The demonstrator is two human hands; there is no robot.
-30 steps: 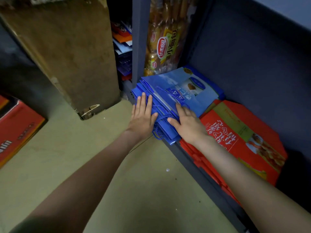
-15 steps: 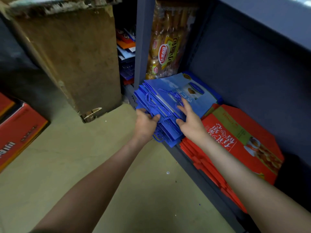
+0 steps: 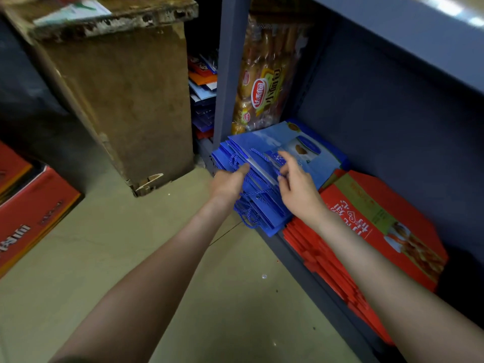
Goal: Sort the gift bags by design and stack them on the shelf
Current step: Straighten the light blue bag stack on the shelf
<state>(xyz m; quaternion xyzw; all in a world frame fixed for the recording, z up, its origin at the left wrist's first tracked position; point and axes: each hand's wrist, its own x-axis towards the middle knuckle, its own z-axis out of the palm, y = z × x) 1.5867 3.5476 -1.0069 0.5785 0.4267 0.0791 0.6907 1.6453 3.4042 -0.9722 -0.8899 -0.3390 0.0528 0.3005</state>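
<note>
The blue gift bags (image 3: 264, 210) lay stacked on the bottom shelf (image 3: 317, 281), overhanging its front edge; the left hand (image 3: 229, 182) gripped their near edge, thumb on top; the right hand (image 3: 297, 191) lay over them, loose-fingered, grasping nothing. Red gift bags (image 3: 366, 226) lay just beside; a bread packet (image 3: 262, 95) stood behind; a worn wooden box (image 3: 125, 100) crowded the floor to the left.

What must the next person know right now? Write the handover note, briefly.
The left hand grips the front edge of the blue gift bags, thumb on top. The right hand rests on the top bag, fingers loose.
The blue gift bags lie on the bottom shelf; the red gift bags are stacked beside them on the right.
Done: the two designs sit in separate stacks.
Left: the blue stack is fanned out and overhangs the shelf's edge; it probably needs squaring and pushing in.
</note>
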